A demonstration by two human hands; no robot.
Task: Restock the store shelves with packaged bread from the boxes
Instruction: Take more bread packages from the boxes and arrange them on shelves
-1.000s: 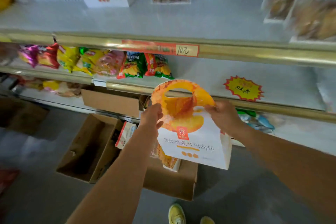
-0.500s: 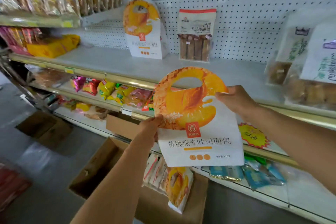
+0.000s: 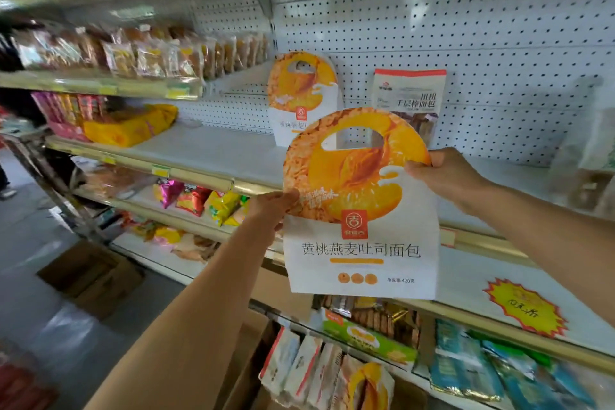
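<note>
The white paper bread bag with the round orange peach-printed top and cut-out handle [image 3: 361, 206] is held upright in the air before the white shelf board [image 3: 213, 148], pinched at its left edge by the left hand [image 3: 271, 210] and at its right edge by the right hand [image 3: 442, 176], fingers curled on the paper. An identical standing bag [image 3: 301, 93] could be toppled if the new one is pushed in carelessly. A white pegboard back wall [image 3: 466, 27] is seen behind, and open brown cardboard boxes [image 3: 96, 276] on the grey floor below.
</note>
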